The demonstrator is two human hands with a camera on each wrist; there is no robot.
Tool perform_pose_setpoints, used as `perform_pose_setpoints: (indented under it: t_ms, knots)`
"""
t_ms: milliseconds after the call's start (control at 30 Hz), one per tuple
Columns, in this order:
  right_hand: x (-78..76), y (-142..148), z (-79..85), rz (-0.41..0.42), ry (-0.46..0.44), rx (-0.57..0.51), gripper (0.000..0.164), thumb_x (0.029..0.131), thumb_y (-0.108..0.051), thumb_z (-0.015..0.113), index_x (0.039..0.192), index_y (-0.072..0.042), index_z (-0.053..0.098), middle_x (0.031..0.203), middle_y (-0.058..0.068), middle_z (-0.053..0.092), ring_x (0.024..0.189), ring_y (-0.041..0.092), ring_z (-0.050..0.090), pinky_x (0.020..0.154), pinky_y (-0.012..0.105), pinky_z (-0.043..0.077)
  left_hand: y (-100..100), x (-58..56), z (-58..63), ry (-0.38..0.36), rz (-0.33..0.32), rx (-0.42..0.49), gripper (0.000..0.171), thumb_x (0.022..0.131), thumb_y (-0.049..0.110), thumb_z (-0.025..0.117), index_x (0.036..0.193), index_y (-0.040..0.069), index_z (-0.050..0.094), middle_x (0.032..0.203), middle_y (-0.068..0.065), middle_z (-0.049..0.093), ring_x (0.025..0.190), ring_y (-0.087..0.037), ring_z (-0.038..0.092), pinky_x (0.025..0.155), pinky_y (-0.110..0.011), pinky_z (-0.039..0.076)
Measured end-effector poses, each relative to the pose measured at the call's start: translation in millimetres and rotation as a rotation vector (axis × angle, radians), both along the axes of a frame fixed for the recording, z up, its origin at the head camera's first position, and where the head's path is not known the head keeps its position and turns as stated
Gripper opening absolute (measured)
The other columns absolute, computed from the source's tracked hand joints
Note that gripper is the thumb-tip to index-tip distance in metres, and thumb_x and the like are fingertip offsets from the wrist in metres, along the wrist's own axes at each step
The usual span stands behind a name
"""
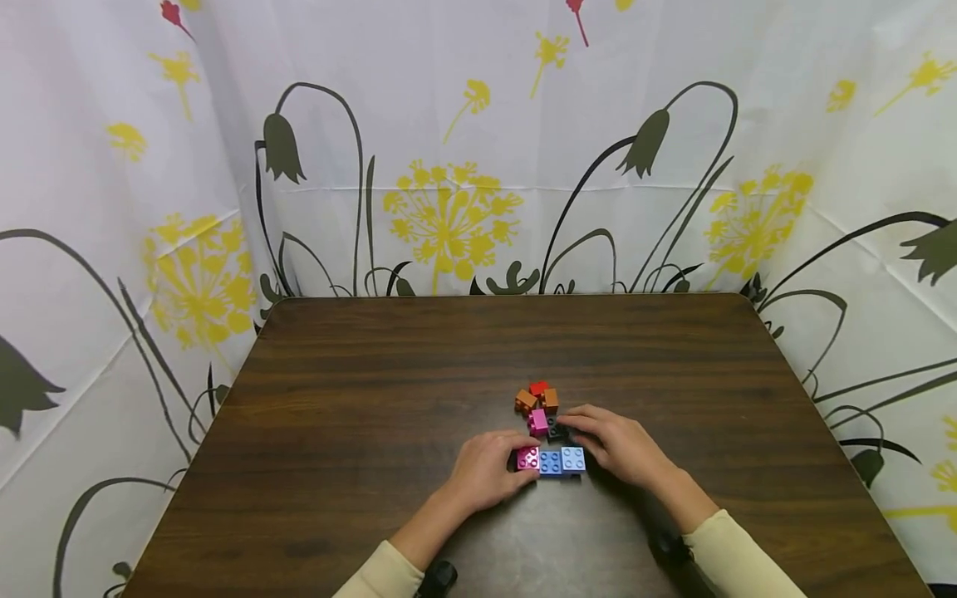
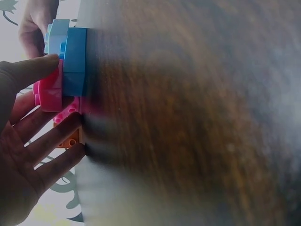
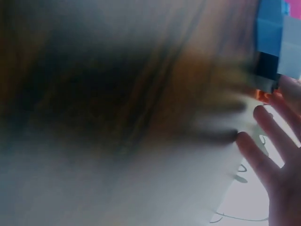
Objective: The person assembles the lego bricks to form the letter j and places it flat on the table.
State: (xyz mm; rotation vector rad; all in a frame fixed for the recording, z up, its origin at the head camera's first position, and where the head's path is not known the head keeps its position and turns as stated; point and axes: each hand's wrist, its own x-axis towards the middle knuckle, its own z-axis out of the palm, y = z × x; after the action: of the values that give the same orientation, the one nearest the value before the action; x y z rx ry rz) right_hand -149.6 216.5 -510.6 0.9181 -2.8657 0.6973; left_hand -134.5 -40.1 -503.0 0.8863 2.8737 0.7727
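Observation:
In the head view, my left hand [image 1: 489, 471] pinches the pink brick [image 1: 527, 458] at the left end of a joined row of toy building bricks. A blue brick [image 1: 550, 463] sits in the middle of that row and a light blue brick [image 1: 572, 459] at its right end. The left wrist view shows the thumb against the pink brick [image 2: 51, 89], which sits on a blue one [image 2: 75, 61], the other fingers spread. My right hand [image 1: 624, 448] reaches behind the row, fingertips right at a loose black brick [image 1: 556, 430], thumb apart from it.
Beyond the row lie a loose magenta brick [image 1: 538, 422], two orange bricks, one at the left [image 1: 526, 402] and one at the right [image 1: 550, 400], and a red brick [image 1: 538, 388]. All are on a dark wooden table [image 1: 359, 374], with a flowered curtain [image 1: 449, 100] behind its far edge.

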Motion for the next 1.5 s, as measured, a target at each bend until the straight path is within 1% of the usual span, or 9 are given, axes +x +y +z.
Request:
perform_pose_setpoints:
  t_ms: [133,267,467,667,833,933,1167,1333,1500]
  knots:
    - [-5.4,-4,-2.9,0.038,0.028,0.04,0.041,0.093,-0.024,0.068,0.133,-0.03,0.063,0.132,-0.004,0.058,0.115,0.017,0.06,0.085,0.043,0.053,-1,-0.9,-0.5,0.009,0.0,0.003,0.038,0.08,0.04,0.08,0.115,0.023,0.074,0.11,0.006,0.07,0.101,-0.013,0.065,0.082,-0.037,0.052]
    - [-8.4,-5,-4.7,0.053,0.051,0.078,0.04,0.092,-0.025,0.07,0.131,-0.032,0.065,0.133,-0.003,0.058,0.114,0.017,0.06,0.082,0.042,0.054,-1,-1.3,-0.6,0.009,-0.004,0.001,0.039,0.081,0.04,0.079,0.115,0.023,0.074,0.111,0.006,0.07,0.103,-0.014,0.065,0.083,-0.038,0.051]
    - [-9.5,-5,-6.0,0.032,0.043,0.075,0.033,0.09,-0.024,0.073,0.123,-0.027,0.07,0.128,-0.004,0.06,0.111,0.015,0.06,0.086,0.041,0.053,0,-1.7,0.7,-0.001,0.001,-0.012,0.038,0.081,0.042,0.078,0.115,0.025,0.074,0.111,0.007,0.07,0.102,-0.013,0.065,0.082,-0.037,0.051]
    - [-8.6,-5,-4.5,0.002,0.015,0.047,0.026,0.088,-0.019,0.074,0.114,-0.025,0.073,0.118,-0.005,0.06,0.105,0.014,0.06,0.087,0.04,0.053,0,-1.5,3.0,-0.028,0.005,-0.021,0.038,0.082,0.043,0.077,0.116,0.025,0.073,0.111,0.007,0.069,0.102,-0.013,0.064,0.083,-0.038,0.051]
    - [-8.0,-5,-2.8,-0.014,-0.029,0.036,0.025,0.088,-0.017,0.074,0.112,-0.023,0.071,0.124,-0.004,0.063,0.111,0.016,0.062,0.092,0.042,0.05,0,-1.5,3.6,-0.025,0.005,-0.021,0.038,0.082,0.042,0.078,0.115,0.025,0.073,0.111,0.007,0.069,0.102,-0.013,0.064,0.082,-0.037,0.051]
    - [-7.4,-5,-2.4,-0.016,-0.044,0.029,0.024,0.089,-0.016,0.074,0.112,-0.022,0.071,0.123,-0.004,0.064,0.11,0.017,0.063,0.092,0.043,0.05,0,-1.8,3.1,-0.025,0.001,-0.021,0.038,0.082,0.043,0.078,0.116,0.025,0.073,0.112,0.007,0.069,0.103,-0.013,0.064,0.082,-0.037,0.051]
    - [-5.1,-2,1.3,-0.025,-0.043,-0.038,0.022,0.089,-0.015,0.073,0.111,-0.02,0.069,0.118,-0.005,0.063,0.108,0.015,0.062,0.092,0.04,0.05,0,-1.8,3.3,-0.038,0.0,-0.031,0.039,0.083,0.044,0.076,0.117,0.025,0.073,0.113,0.007,0.069,0.104,-0.013,0.064,0.084,-0.038,0.051]
    - [-1.5,1,9.7,-0.036,-0.042,-0.1,0.025,0.088,-0.014,0.074,0.112,-0.018,0.069,0.117,-0.005,0.063,0.109,0.014,0.062,0.091,0.039,0.051,0,-2.2,3.9,-0.049,0.001,-0.036,0.039,0.083,0.045,0.076,0.118,0.026,0.072,0.116,0.007,0.069,0.107,-0.014,0.064,0.086,-0.04,0.05]
    - [3.4,3,19.3,-0.031,-0.02,-0.148,0.029,0.086,-0.011,0.076,0.113,-0.016,0.069,0.118,-0.004,0.063,0.107,0.013,0.062,0.088,0.038,0.052,0,-2.2,3.4,-0.052,0.008,-0.039,0.04,0.083,0.045,0.076,0.118,0.026,0.072,0.115,0.007,0.069,0.107,-0.015,0.064,0.087,-0.04,0.05]
